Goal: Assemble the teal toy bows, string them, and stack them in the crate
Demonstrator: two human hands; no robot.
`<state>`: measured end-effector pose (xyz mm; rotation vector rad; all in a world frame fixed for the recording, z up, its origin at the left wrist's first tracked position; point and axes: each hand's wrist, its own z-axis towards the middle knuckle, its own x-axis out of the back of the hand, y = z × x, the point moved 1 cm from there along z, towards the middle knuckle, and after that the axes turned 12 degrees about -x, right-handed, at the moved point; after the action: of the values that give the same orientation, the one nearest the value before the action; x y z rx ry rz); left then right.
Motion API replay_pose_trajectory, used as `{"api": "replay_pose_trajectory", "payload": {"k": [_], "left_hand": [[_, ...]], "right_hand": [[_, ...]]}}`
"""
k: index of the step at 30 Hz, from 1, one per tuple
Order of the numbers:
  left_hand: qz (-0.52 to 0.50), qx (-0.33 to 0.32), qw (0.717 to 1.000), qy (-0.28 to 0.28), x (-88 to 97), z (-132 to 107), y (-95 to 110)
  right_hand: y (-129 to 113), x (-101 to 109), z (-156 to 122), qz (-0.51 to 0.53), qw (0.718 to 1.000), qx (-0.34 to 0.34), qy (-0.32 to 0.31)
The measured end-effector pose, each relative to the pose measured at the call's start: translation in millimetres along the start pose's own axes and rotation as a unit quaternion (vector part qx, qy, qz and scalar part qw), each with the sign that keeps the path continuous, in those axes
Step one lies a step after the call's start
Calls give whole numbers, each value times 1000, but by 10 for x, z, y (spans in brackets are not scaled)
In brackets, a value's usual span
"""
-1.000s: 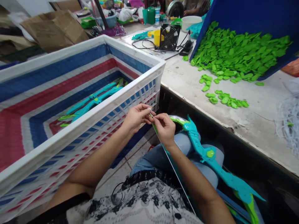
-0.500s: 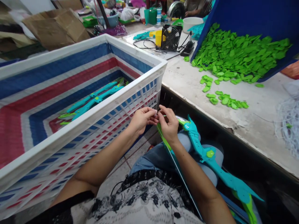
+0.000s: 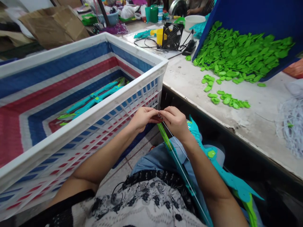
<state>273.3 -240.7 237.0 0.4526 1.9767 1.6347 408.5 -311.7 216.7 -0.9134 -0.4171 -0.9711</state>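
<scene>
A teal and green toy bow (image 3: pixel 220 170) lies across my lap, its green tip (image 3: pixel 163 135) rising to my hands. A thin white string (image 3: pixel 182 171) runs from that tip down along the bow. My left hand (image 3: pixel 143 118) and my right hand (image 3: pixel 176 121) meet at the tip, both pinched closed on the string's end, fingertips touching. A white slatted crate (image 3: pixel 139 85) with a striped liner stands at my left, and finished teal bows (image 3: pixel 94 99) lie inside it.
A worn work table (image 3: pixel 248 116) runs at my right, with a tilted blue bin (image 3: pixel 255 15) spilling small green plastic pieces (image 3: pixel 239 53). A tangle of white string (image 3: pixel 292 123) lies at the far right. A small black fan (image 3: pixel 172 37), cables and cardboard sit behind.
My hands have closed tighter together over the bow tip, and the right hand has shifted up and right, now covering the curved green end of the bow.
</scene>
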Motion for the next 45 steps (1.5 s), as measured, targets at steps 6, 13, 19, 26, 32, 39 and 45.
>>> {"api": "replay_pose_trajectory", "payload": {"k": [6,13,19,26,32,39,45], "left_hand": [[84,-26,993,-82,42,-17,36],[287,-121,948,-66,39,-46,13],[312,-130,932,-133,146,-138,2],[421,-182,885,-81,152,-291,-95],[195,-180,963,37,259,-443,-145],[373,-236,878,-185,201,-1095,-985],[506,-428,624,-414,-800,-998,-1688]], "right_hand": [[26,33,-21,38,999,-11,15],[64,-20,-139,148,984,-101,4],[-48,-49,-212,118,992,-53,1],[-43,-208,-209,70,984,-161,30],[192,41,-604,129,966,-224,-20],[681,696,-1962,-315,885,-340,-45],[714,741,-2187,-276,868,-398,-111]]}}
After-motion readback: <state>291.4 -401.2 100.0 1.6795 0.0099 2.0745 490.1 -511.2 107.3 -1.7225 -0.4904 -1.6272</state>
